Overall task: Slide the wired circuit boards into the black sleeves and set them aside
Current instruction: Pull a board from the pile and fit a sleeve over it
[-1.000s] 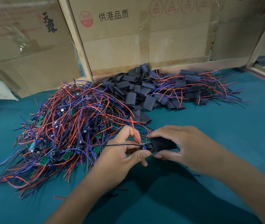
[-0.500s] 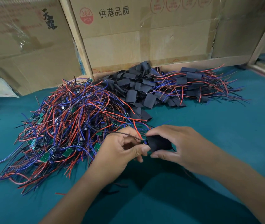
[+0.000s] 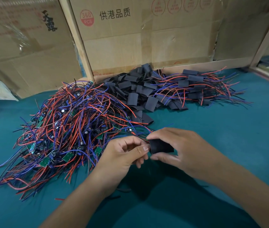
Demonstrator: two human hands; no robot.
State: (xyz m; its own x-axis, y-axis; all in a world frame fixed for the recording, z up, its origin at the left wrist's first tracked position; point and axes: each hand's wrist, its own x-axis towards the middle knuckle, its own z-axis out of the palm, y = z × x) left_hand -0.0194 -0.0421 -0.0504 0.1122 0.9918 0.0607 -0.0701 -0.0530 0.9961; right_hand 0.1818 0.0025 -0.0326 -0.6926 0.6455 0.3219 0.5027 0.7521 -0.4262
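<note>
My right hand (image 3: 178, 150) pinches a black sleeve (image 3: 161, 146) between thumb and fingers above the teal table. My left hand (image 3: 122, 153) is curled at the sleeve's left mouth, thumb tip against it, holding the wires that run into it. The circuit board itself is hidden inside the sleeve. A big tangle of wired circuit boards (image 3: 68, 129) with red, blue and black leads lies to the left. Loose black sleeves (image 3: 137, 94) are heaped behind the hands. Sleeved boards (image 3: 196, 86) with trailing wires lie at the back right.
Cardboard boxes (image 3: 130, 43) and a wooden frame post (image 3: 79, 46) wall off the back. The teal table cover (image 3: 229, 134) stretches right and toward me. A short red wire scrap (image 3: 59, 199) lies near my left forearm.
The board end that showed at the sleeve's left mouth has gone inside the sleeve. My left hand has closed up against the sleeve. Both hands stayed in about the same place.
</note>
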